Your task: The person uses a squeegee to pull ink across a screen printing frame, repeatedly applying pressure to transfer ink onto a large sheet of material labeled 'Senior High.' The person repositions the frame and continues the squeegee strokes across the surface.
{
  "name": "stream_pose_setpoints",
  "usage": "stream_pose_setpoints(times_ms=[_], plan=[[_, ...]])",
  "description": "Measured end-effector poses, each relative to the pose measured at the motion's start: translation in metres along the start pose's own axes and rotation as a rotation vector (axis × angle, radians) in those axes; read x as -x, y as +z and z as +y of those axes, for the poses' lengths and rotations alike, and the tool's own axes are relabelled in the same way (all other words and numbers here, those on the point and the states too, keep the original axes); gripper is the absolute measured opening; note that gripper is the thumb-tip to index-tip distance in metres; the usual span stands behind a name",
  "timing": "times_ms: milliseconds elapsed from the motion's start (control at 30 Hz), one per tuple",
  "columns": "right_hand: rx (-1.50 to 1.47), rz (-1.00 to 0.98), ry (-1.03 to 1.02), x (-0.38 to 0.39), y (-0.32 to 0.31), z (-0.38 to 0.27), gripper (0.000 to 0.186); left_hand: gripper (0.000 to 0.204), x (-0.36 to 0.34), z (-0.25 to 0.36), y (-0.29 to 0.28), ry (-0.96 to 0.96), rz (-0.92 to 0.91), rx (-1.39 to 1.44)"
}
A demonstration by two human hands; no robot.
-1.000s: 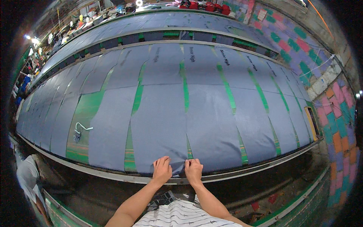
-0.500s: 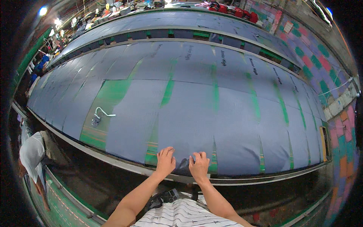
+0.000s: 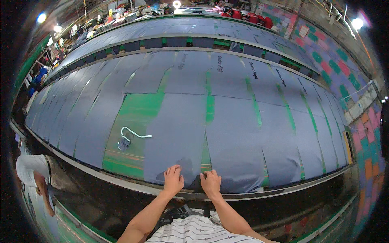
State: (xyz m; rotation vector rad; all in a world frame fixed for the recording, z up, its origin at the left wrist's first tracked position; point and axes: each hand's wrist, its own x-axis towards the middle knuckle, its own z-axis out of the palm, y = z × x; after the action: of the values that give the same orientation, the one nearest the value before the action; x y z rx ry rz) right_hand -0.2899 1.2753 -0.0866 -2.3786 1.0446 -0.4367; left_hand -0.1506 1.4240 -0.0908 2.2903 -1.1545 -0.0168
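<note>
Grey fabric panels (image 3: pixel 174 121) lie side by side on a long green-topped table (image 3: pixel 131 105), narrow green gaps showing between them. My left hand (image 3: pixel 173 179) rests at the near edge of one panel, fingers bent and apart. Just to its right, my right hand (image 3: pixel 209 181) has its fingers closed on a panel edge at the lower end of a gap, beside a dark crease. Left of the hands, on bare green, lie a white bent strip (image 3: pixel 137 135) and a small grey scrap (image 3: pixel 124 144).
A metal rail (image 3: pixel 133 187) runs along the table's near edge. A co-worker (image 3: pixel 32 174) in a white shirt bends over at lower left. Behind is another panel-covered table (image 3: pixel 190 25), with red bundles (image 3: pixel 251 18) beyond. A colourful painted wall (image 3: pixel 332 60) borders the right.
I have shifted left along the table: the scene slid right in the view, and my hands moved to the gap one panel further left. My right fingers loosened midway and are now closed again.
</note>
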Motion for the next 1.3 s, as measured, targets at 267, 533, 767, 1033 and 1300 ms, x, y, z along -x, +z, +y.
stream_pose_setpoints(times_ms=[267, 533, 767, 1033, 1300], plan=[[0.034, 0.025, 0.146, 0.008, 0.022, -0.031, 0.023, 0.041, 0.013, -0.028, -0.015, 0.131, -0.041, 0.047], [0.000, 0.063, 0.129, 0.006, 0.024, -0.029, 0.023, 0.039, 0.010, -0.020, -0.010, 0.160, -0.007, 0.048], [-0.078, 0.051, 0.175, 0.002, 0.021, -0.021, 0.022, 0.037, 0.011, -0.016, -0.012, 0.152, -0.004, 0.026], [-0.154, 0.045, 0.166, 0.001, 0.017, -0.017, 0.021, 0.038, 0.012, -0.016, -0.006, 0.146, 0.012, 0.015], [-0.180, 0.132, 0.146, 0.004, 0.007, -0.024, 0.025, 0.040, 0.014, -0.020, -0.010, 0.067, -0.008, 0.055]])
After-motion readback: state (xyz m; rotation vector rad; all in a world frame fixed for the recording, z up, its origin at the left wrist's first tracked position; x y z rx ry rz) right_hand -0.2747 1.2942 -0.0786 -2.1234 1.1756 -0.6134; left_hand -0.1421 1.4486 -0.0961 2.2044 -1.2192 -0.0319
